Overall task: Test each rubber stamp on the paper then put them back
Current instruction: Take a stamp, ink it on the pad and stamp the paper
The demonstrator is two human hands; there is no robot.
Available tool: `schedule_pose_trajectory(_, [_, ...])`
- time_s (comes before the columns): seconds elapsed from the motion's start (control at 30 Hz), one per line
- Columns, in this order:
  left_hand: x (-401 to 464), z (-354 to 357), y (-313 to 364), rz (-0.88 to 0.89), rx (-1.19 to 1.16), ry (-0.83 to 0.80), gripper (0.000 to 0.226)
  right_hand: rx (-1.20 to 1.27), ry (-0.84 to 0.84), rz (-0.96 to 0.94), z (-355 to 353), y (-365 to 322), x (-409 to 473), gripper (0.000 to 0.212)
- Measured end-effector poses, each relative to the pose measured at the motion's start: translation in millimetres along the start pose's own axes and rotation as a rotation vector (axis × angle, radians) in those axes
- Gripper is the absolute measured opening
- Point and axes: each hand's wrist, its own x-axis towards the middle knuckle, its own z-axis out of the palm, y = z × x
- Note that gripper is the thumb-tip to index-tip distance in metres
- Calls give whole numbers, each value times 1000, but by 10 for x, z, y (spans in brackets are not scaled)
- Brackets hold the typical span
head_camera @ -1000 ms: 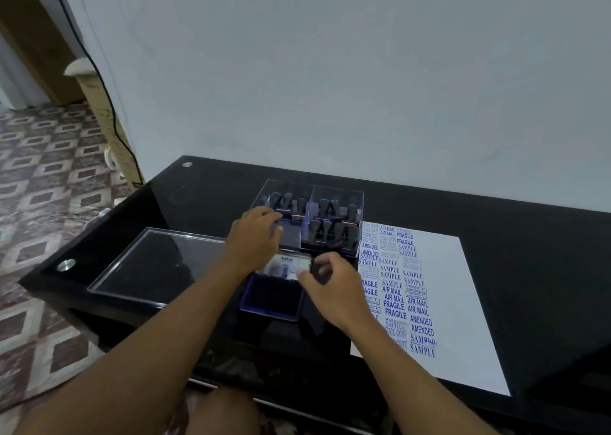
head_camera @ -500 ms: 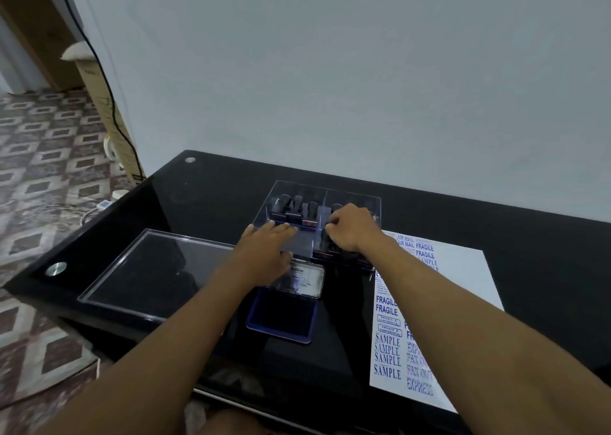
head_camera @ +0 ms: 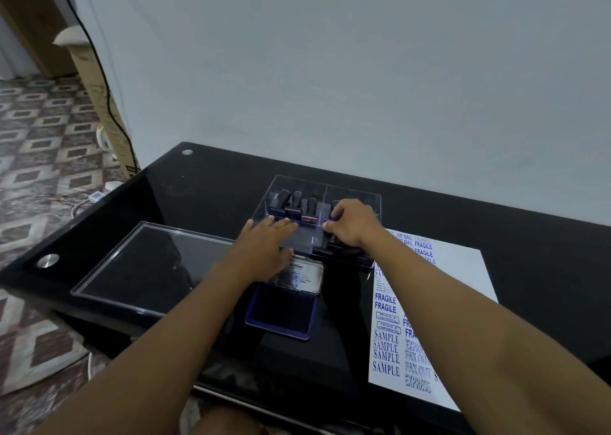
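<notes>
A black shiny tabletop point(head_camera: 211, 183) fills the lower part of the frame. In the middle sits a clear plastic box point(head_camera: 355, 193) with two parts, and dark rubber stamps point(head_camera: 291, 201) stand in the left part.

The right hand point(head_camera: 350, 224) reaches into the right part of the box. Its fingers point(head_camera: 334, 224) are curled down around something dark there, most likely a stamp, but the hand hides it, so I cannot tell for sure.

The left hand point(head_camera: 264, 249) lies flat at the front edge of the box. Its fingers point(head_camera: 281, 224) are straight and a little spread, with the tips touching the box.

Just below the left hand is an open ink pad point(head_camera: 281, 315) with a blue inside, and its lid point(head_camera: 305, 277) stands up behind it. To the left lies the clear box lid point(head_camera: 139, 269), flat on the tabletop.

At the lower right is the white paper point(head_camera: 463, 276). It has blue stamped words on it, like FRAGILE, SAMPLE, AIR MAIL and EXPRESS. The right arm crosses over part of it.
</notes>
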Motion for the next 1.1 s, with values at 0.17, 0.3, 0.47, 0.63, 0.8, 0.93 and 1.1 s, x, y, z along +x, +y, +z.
schedule_pose_trajectory(0.17, [-5, -19, 20, -12, -6, -25, 58, 101, -87, 44, -31, 13, -23, 28])
schedule_pose_trajectory(0.3, [-12, -22, 30, -16, -13, -24, 58, 268, -102, 166, -48, 20, 6, 31])
schedule_pose_trajectory(0.47, [-8, -23, 23, -13, -14, -30, 58, 331, -80, 182, -115, 28, 40, 36])
schedule_pose_trajectory(0.63, [-21, -67, 58, -19, 6, -54, 58, 291, 5, 43, -262, 54, -26, 36])
schedule_pose_trajectory(0.8, [-23, -137, 61, -26, -8, -85, 58, 384, 126, -119, -421, -110, -366, 12])
schedule_pose_trajectory(0.93, [-129, -134, 22, -28, -204, 76, 54, 225, 94, -243, -373, -277, -782, 20])
schedule_pose_trajectory(1.1, [-518, -173, -132, -24, -302, 157, 39, 2, -39, -419, 42, -355, -1154, 35])
